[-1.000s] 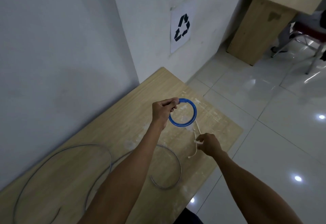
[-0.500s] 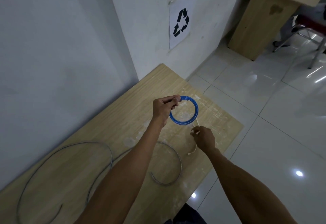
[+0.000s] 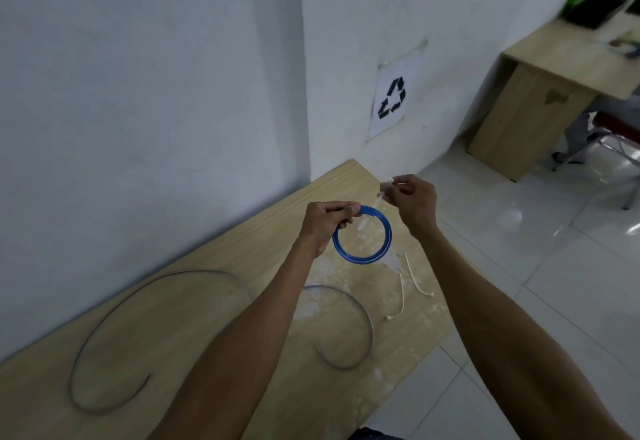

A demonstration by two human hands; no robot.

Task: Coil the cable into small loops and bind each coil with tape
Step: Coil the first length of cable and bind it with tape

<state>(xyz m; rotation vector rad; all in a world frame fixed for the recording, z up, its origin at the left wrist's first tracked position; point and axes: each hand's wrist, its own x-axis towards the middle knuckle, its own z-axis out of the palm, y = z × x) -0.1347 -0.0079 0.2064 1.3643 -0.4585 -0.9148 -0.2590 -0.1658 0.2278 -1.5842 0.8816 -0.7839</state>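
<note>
Up from the counter (image 3: pixel 194 318) comes my right hand (image 3: pixel 414 200), now just beyond the blue cable coil (image 3: pixel 360 260), pinching a white strip (image 3: pixel 378 199). My left hand (image 3: pixel 325 223) pinches the coil's rim, holding it above the counter.

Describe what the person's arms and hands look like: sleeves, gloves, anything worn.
The left forearm and right forearm are bare, with no sleeve in view. The left hand and right hand wear no gloves. No watch, bracelet or ring shows on the wrists and fingers in view.
</note>
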